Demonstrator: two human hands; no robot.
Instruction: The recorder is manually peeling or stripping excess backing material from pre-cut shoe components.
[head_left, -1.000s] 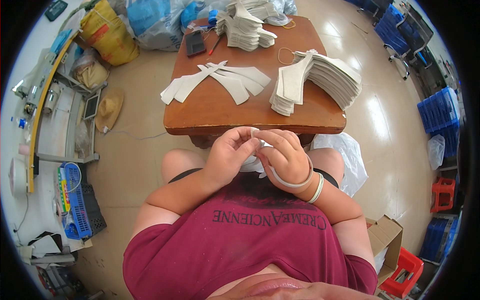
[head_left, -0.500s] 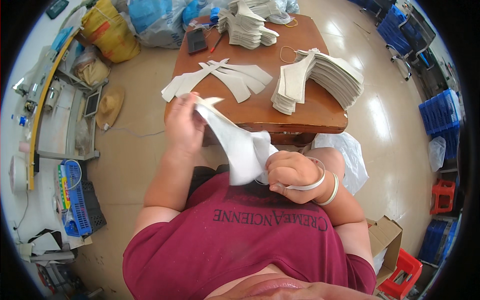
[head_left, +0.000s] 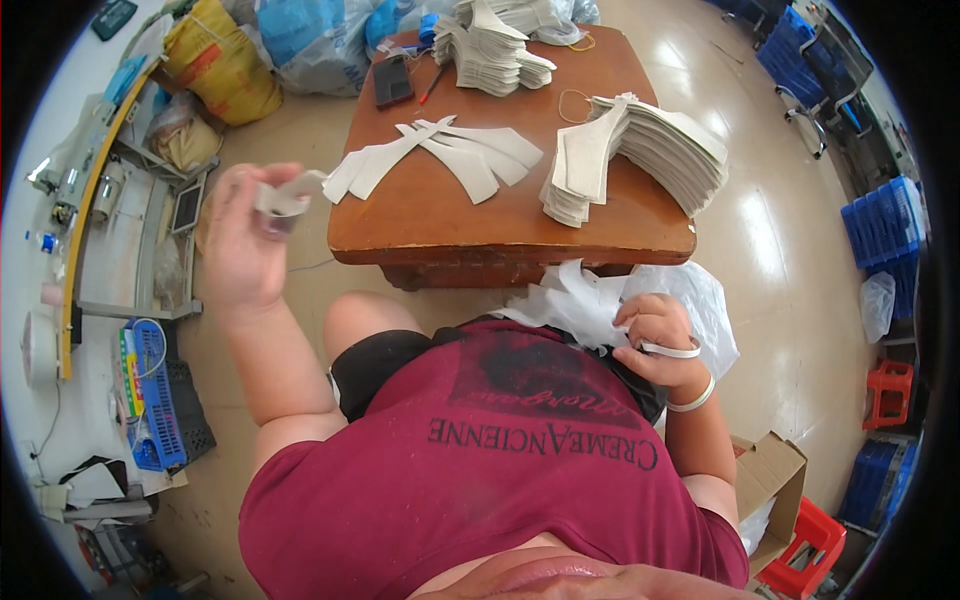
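My left hand [head_left: 243, 245] is raised off the table's left front corner, its fingers closed on a curled off-white cut piece [head_left: 287, 200], blurred by motion. Over my lap, my right hand [head_left: 660, 335] has bent fingers and a thumb at the edge of thin white sheets [head_left: 565, 305]; how firmly it pinches them is hard to see. A white band [head_left: 672, 349] loops around that hand. Several off-white curved pieces [head_left: 470, 165] lie fanned and crossed on the brown table [head_left: 480, 228]. At its right stands a thick stack of similar pieces [head_left: 665, 150].
Another stack of pieces [head_left: 490, 55] sits at the table's far end, beside a dark phone-like box [head_left: 393, 82] and a red pen [head_left: 430, 88]. White plastic [head_left: 705, 310] hangs right of my lap. A cardboard box [head_left: 770, 490] and red stool [head_left: 808, 545] stand lower right.
My left hand has swung left, away from the white sheets, carrying the curled piece. My right hand has moved right and lowered the white sheets to my lap.
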